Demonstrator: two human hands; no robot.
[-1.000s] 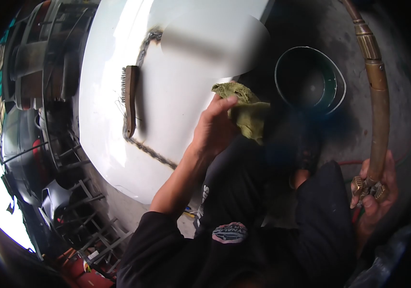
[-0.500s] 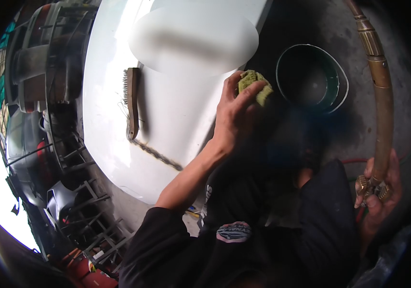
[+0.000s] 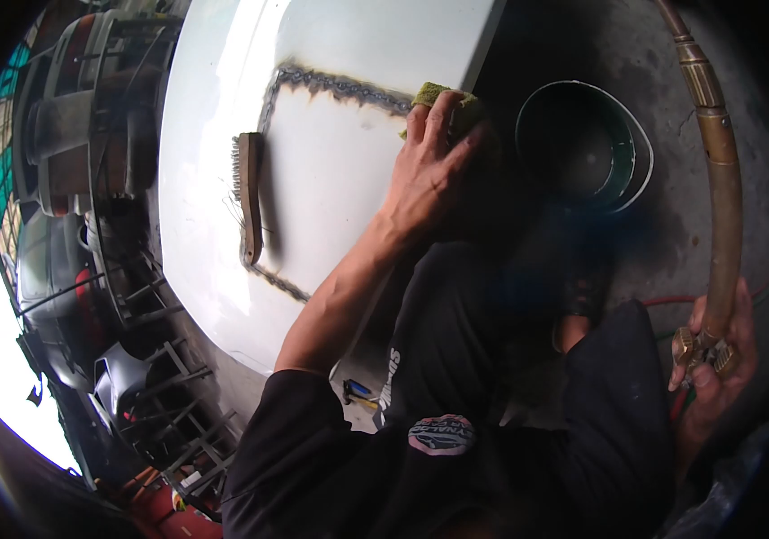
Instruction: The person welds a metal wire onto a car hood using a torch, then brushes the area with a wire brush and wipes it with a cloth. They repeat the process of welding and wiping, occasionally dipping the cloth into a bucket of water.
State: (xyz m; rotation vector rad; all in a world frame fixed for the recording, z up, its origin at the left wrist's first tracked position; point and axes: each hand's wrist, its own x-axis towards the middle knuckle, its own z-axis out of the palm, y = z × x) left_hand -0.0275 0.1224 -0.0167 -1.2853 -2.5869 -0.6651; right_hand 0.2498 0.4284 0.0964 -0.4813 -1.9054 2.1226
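In the head view, my left hand (image 3: 422,171) is closed on a yellow-green rag (image 3: 431,92). The rag touches the right end of a dark, scorched weld seam (image 3: 340,86) on a white car body panel (image 3: 340,180). On the far right, my right hand (image 3: 728,364) grips a brass gas torch (image 3: 722,207) near its valve knobs, with its tube running up and out of view. A wooden-handled wire brush (image 3: 249,202) lies on the panel, left of my left hand. The palm side of my left hand is hidden.
A dark green bucket (image 3: 623,166) with a wire handle stands on the concrete floor, between the panel and the torch. A red hose (image 3: 667,300) runs along the floor. Metal racks (image 3: 173,422) and car parts are at the left, and a blue-and-yellow tool (image 3: 359,393) lies below the panel.
My left hand has moved up and slightly left with the rag, onto the seam's end. A blurred oval over the upper seam is gone. The torch stays in my right hand, almost unmoved.
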